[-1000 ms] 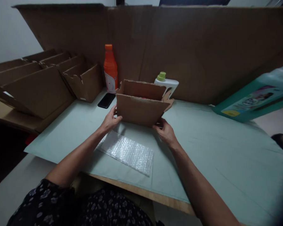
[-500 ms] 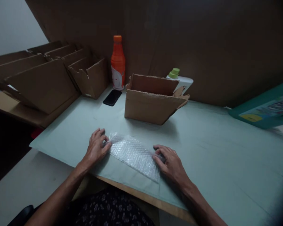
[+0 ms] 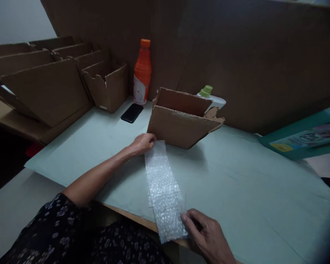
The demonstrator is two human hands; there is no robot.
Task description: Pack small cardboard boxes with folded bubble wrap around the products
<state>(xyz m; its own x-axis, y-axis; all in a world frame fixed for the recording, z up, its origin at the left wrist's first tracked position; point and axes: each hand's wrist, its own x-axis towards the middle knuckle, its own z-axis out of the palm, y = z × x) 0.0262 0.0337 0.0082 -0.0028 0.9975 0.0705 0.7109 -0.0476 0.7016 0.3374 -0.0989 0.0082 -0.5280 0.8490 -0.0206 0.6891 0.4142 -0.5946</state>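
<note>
A strip of clear bubble wrap point(image 3: 166, 190) runs lengthwise from near the open cardboard box point(image 3: 178, 126) down past the table's front edge. My left hand point(image 3: 143, 143) pinches its far end at the left corner, close to the box's lower front. At the near end, my right hand point(image 3: 205, 233) grips the right edge between thumb and fingers. The strip looks folded or layered, with a second edge showing along its left side.
Behind the box lies a white bottle with a green cap point(image 3: 213, 98). An orange bottle point(image 3: 142, 73) stands near a black phone point(image 3: 132, 113). Cardboard bins point(image 3: 46, 91) line the left, a green container point(image 3: 305, 137) leans at right. Pale green paper point(image 3: 244, 190) covers the table.
The bubble wrap has turned from lying crosswise to pointing away from me and looks longer. My left hand moved forward and right to the box; my right hand came nearer to me.
</note>
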